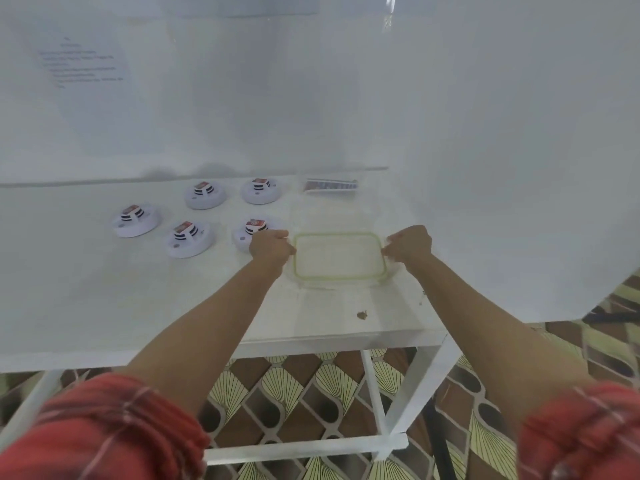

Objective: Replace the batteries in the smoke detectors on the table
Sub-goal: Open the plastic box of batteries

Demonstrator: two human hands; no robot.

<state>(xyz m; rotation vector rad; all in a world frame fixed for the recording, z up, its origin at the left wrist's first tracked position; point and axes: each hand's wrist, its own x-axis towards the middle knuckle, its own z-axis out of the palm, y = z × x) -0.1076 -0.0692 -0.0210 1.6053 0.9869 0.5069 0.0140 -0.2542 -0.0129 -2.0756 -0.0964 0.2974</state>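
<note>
Five smoke detectors [188,238] sit on the table [104,289], left of one green-rimmed lid [337,234] (long side running left-right). Left hand [272,245] and right hand [410,245], fingers curled, grip its short ends.

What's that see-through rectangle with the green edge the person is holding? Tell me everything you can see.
A flat rectangular lid, seemingly clear plastic, with rounded corners and a green band round its rim. It sits level at the white table's right side, on it or just above, I cannot tell. The left hand and right hand grip its short ends.
</note>
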